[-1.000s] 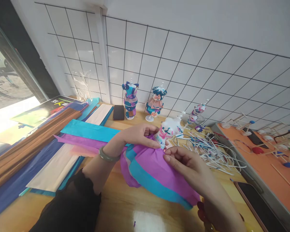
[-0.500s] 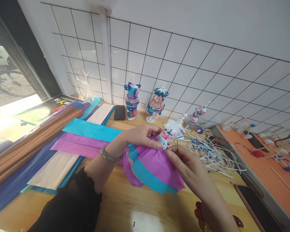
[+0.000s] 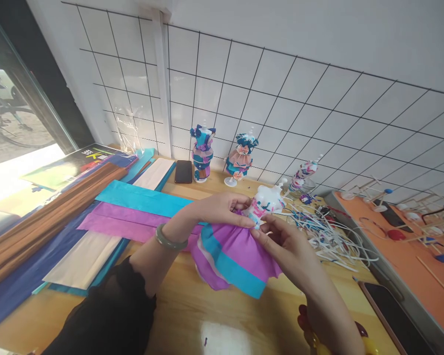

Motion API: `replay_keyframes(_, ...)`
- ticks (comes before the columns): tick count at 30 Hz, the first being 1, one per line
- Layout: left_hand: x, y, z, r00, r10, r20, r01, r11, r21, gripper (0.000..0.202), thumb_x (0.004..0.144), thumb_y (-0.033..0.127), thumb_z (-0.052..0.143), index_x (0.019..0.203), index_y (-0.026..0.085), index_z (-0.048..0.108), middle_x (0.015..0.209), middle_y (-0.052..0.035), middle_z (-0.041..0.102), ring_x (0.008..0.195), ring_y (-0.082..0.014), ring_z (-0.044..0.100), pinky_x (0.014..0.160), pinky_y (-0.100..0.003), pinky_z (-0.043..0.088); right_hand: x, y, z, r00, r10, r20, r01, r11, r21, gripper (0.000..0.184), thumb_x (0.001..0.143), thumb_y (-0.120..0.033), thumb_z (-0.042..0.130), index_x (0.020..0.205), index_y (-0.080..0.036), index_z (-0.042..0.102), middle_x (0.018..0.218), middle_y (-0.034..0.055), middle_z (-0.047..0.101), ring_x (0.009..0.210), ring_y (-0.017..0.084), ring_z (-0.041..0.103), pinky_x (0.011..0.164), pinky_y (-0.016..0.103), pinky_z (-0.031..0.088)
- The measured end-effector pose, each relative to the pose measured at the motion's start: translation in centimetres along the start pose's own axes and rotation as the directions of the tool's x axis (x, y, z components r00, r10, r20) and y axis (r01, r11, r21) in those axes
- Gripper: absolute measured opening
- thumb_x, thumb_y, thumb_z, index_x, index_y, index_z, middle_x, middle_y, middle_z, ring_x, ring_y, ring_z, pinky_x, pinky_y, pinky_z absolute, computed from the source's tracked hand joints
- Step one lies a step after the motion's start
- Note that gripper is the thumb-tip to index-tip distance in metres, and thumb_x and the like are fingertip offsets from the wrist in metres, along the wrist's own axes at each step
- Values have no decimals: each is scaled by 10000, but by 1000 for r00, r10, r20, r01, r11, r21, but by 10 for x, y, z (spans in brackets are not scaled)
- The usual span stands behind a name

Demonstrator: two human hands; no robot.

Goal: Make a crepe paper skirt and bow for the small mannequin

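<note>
two bare hands work at a small white dress form (image 3: 268, 197), which leans to the right near the middle of a wooden table (image 3: 177, 320). a purple and blue paper skirt (image 3: 240, 246) hangs from its waist. compared with a moment ago, the skirt shows more creases at the waist and its loose right side has drawn in; this suggests the paper is being gathered. the left hand (image 3: 225, 209) is closed, thumb and fingers pinching the gathered top against the form. the right hand (image 3: 284, 241) pinches the paper's edge beside the waist, thumb meeting finger, its other fingers curled behind.

bare wood shows below the hem, toward the wearer. on the left, a blue paper strip (image 3: 144, 197) and a purple paper strip (image 3: 122, 219) reach up to the left forearm. on the right, a heap of thin strips (image 3: 340, 241) lies just beyond the right hand, and a large phone (image 3: 395, 315) lies along the table's right edge, beside an orange board (image 3: 429, 276).
</note>
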State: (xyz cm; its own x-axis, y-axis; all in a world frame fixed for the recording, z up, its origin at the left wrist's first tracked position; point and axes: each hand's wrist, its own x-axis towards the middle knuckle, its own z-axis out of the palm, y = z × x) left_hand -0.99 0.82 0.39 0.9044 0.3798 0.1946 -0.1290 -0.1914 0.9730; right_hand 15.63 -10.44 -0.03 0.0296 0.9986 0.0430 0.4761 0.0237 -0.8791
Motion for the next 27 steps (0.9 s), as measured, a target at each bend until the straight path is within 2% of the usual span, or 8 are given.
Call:
replay_keyframes(3, 2, -4, 0, 1000, -2, 5, 2, 999, 32, 310, 732, 340, 646, 942, 135, 544, 779, -2, 543, 734, -119, 508, 663, -256, 402, 2, 1, -2, 1000, -17, 21, 18, 999, -26, 342, 785, -449, 581, 947, -149, 574, 736, 34, 571, 639, 141, 518, 523, 245, 418)
replay_keyframes(6, 4, -8, 0, 1000, -5, -14, 6, 996, 93, 301, 748, 361, 630, 930, 139, 540, 723, 21, 501, 682, -99, 477, 607, -230, 372, 2, -1, -3, 999, -15, 38, 18, 996, -86, 280, 805, -434, 546, 831, -157, 575, 654, 6, 534, 566, 116, 468, 461, 224, 364)
replay_keyframes(9, 6, -10, 1, 1000, 6, 16, -8, 994, 107, 307, 775, 365, 601, 981, 145, 543, 798, -2, 550, 745, -117, 516, 646, -240, 399, 2, -3, -3, 999, -4, 39, 9, 992, -129, 242, 812, -406, 534, 779, -167, 551, 620, -12, 508, 536, 107, 447, 443, 218, 335)
replay_keyframes(12, 6, -10, 2, 1000, -4, 26, 1, 992, 124, 361, 799, 390, 563, 1073, 156, 536, 945, -48, 598, 888, -163, 554, 744, -282, 433, 3, -2, -4, 1000, -12, 15, 13, 994, -107, 220, 791, -391, 557, 778, -172, 548, 659, 2, 546, 579, 126, 498, 481, 225, 376)
replay_keyframes(15, 6, -7, 5, 996, -21, -91, 39, 980, 196, 513, 754, 439, 603, 1183, 178, 500, 1181, -90, 548, 1096, -217, 501, 888, -337, 411, 4, 1, -7, 1000, 11, -19, -12, 999, -50, 240, 767, -408, 580, 801, -172, 554, 697, 21, 578, 620, 148, 546, 511, 237, 417)
replay_keyframes(17, 6, -4, 8, 978, -44, -203, 95, 964, 250, 612, 702, 485, 640, 1218, 196, 482, 1257, -90, 506, 1146, -231, 472, 929, -353, 394, 4, 1, -9, 997, 54, -63, -56, 998, -30, 291, 745, -438, 597, 838, -164, 568, 717, 39, 603, 625, 160, 568, 504, 245, 432)
replay_keyframes(20, 6, -1, 15, 961, -55, -271, 141, 941, 308, 621, 653, 531, 660, 1161, 200, 525, 1187, -65, 558, 1087, -222, 514, 906, -344, 409, 4, 1, -12, 985, 97, -145, -99, 995, -7, 393, 705, -481, 624, 908, -147, 590, 786, 80, 648, 659, 191, 606, 524, 271, 470)
replay_keyframes(27, 10, -5, 20, 969, -8, -245, 89, 942, 322, 537, 634, 472, 700, 1068, 178, 586, 1064, -44, 623, 1021, -216, 552, 856, -316, 425, 5, 3, -12, 972, 132, -193, -127, 991, 39, 491, 629, -526, 672, 917, -132, 617, 791, 108, 673, 725, 241, 638, 588, 318, 507)
